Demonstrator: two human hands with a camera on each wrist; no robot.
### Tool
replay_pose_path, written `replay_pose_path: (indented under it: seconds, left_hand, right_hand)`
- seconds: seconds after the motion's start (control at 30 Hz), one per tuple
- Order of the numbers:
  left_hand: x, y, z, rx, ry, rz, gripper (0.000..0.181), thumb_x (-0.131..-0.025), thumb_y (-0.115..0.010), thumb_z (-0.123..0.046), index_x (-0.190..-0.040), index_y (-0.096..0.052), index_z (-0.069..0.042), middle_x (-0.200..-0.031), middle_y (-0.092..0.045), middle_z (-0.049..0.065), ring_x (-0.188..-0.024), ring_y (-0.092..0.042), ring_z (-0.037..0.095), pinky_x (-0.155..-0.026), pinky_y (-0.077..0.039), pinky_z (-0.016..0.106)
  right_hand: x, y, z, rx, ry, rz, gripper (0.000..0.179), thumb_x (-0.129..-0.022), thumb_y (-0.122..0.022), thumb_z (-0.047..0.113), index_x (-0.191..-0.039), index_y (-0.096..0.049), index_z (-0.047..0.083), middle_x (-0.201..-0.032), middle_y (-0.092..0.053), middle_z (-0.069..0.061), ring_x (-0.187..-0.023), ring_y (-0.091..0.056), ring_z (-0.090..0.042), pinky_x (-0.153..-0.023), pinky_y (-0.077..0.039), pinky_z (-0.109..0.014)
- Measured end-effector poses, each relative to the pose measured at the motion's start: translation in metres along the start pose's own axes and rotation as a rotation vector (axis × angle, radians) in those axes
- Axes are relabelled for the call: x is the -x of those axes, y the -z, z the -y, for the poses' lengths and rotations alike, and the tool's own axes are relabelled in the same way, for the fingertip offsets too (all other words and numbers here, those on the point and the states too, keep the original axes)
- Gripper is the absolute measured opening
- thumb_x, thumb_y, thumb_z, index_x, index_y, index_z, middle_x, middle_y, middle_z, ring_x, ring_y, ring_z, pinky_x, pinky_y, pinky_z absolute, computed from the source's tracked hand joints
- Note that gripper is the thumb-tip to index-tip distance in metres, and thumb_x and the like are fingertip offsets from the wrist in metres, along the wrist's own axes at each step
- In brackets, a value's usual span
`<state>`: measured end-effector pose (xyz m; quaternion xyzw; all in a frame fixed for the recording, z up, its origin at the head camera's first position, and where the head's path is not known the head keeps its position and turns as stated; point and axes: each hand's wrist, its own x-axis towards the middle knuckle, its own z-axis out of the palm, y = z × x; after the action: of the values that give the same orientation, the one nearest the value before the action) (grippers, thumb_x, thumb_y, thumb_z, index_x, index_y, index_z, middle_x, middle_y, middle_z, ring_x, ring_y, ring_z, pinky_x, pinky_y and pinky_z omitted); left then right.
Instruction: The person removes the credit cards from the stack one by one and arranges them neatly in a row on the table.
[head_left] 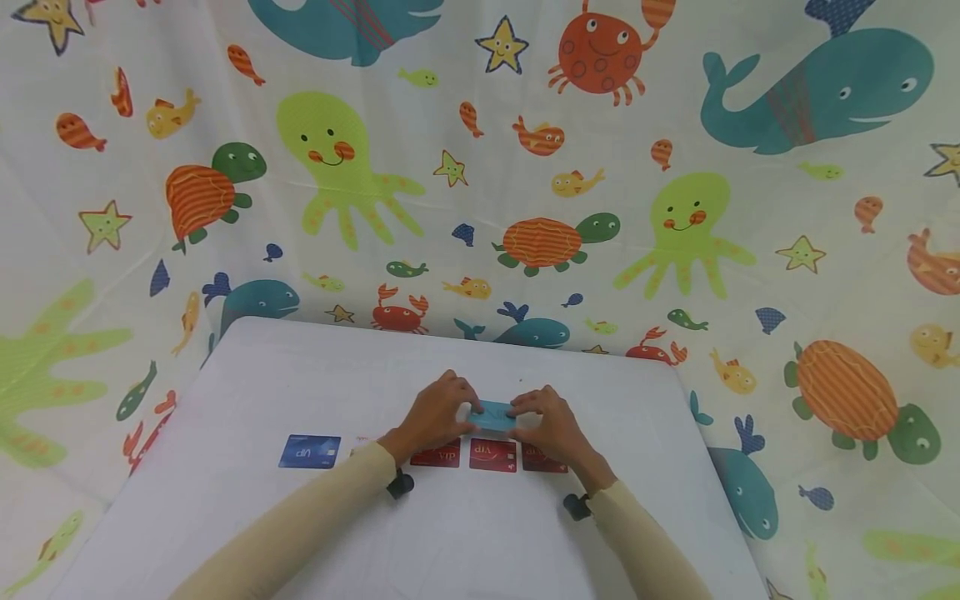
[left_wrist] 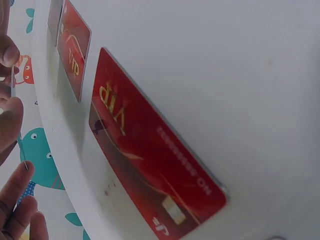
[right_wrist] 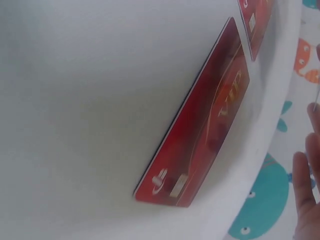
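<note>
A light blue card [head_left: 492,415] is held up a little over the white table by both hands, one at each end. My left hand [head_left: 438,408] pinches its left end between thumb and fingers, while the right hand [head_left: 551,425] grips the right end the same way. Nearer the body lie three red VIP cards in a row: a left red card [head_left: 437,454], a middle red card [head_left: 492,456] and a right red card [head_left: 545,459], partly covered by the right hand. In the left wrist view the blue card shows only as a thin edge.
A dark blue VIP card [head_left: 310,452] lies at the left of the row. Beside it, a pale card [head_left: 360,444] is mostly hidden by the left sleeve. Behind the white table [head_left: 337,367] hangs a curtain [head_left: 450,225] printed with sea animals.
</note>
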<state>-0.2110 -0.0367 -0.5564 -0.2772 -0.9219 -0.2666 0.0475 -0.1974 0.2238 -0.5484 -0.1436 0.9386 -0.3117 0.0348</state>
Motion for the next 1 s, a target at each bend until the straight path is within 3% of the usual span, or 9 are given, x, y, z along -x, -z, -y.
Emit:
replay_pose_path:
  seconds: [0.67, 1.0]
  left_hand:
    - [-0.007, -0.009, -0.020, 0.034, -0.023, 0.017, 0.031, -0.085, -0.091, -0.040, -0.112, -0.084, -0.026, -0.121, -0.076, -0.004, -0.109, -0.059, 0.012, -0.099, -0.059, 0.030]
    - [-0.011, -0.016, -0.025, 0.023, -0.038, 0.023, 0.031, -0.085, -0.091, -0.041, -0.112, -0.084, -0.028, -0.119, -0.076, -0.006, -0.108, -0.058, 0.010, -0.094, -0.059, 0.028]
  right_hand:
    - [0.021, 0.014, -0.013, -0.051, 0.019, -0.045, 0.032, -0.081, -0.094, 0.029, -0.112, -0.084, 0.028, -0.123, -0.074, 0.011, -0.110, -0.060, -0.014, -0.095, -0.059, -0.046]
    - [0.027, 0.019, -0.018, -0.055, -0.022, -0.039, 0.032, -0.082, -0.094, 0.028, -0.112, -0.084, 0.028, -0.126, -0.074, 0.009, -0.115, -0.058, -0.016, -0.095, -0.058, -0.047]
